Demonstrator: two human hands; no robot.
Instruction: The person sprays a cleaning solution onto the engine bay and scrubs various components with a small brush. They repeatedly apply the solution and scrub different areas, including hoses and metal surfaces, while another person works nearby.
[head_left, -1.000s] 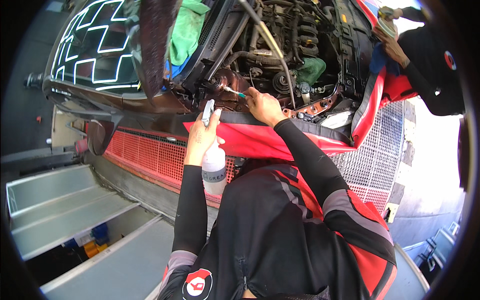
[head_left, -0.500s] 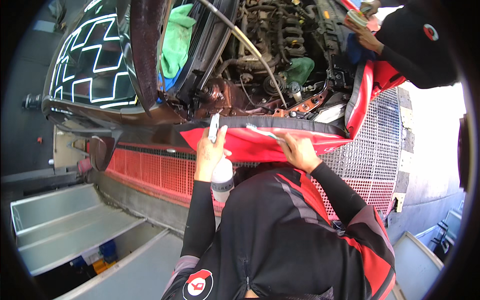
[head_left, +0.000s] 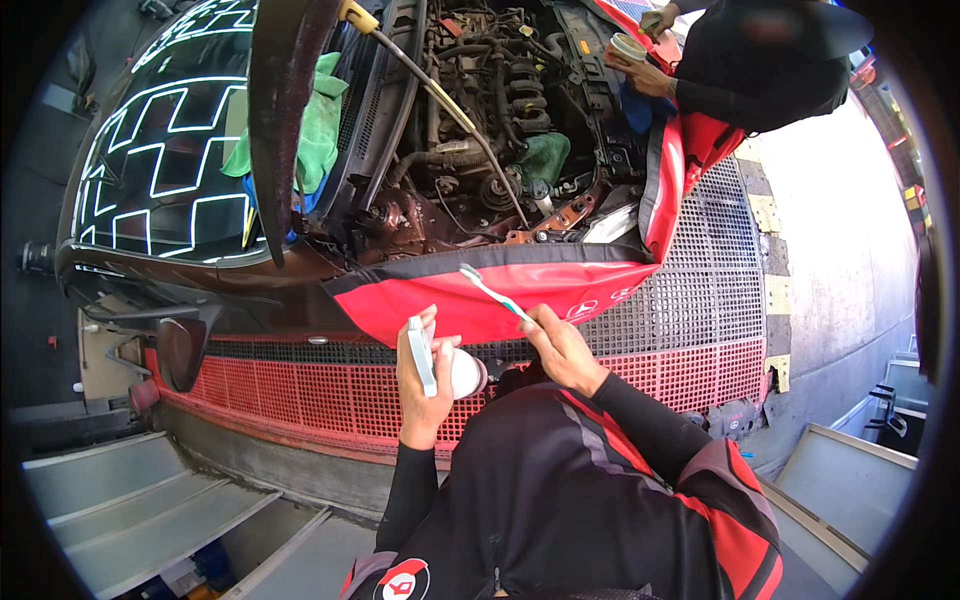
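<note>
Holding spray bottle [head_left: 466, 371] with curled fingers of left hand [head_left: 424, 408], pinching toothbrush [head_left: 495, 294] in right hand [head_left: 566, 352] near red cover [head_left: 555, 284]'s upper edge; not brushing engine bay [head_left: 402, 212], impossible to judge finished portion

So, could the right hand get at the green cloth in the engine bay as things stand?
Probably, with a lean over the red cover: the slanting rod stands left of the green cloth, though the right hand is holding a toothbrush.

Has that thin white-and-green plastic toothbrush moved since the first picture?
Yes: the toothbrush has moved away from the dark metal engine, out over the shiny red cover.
</note>
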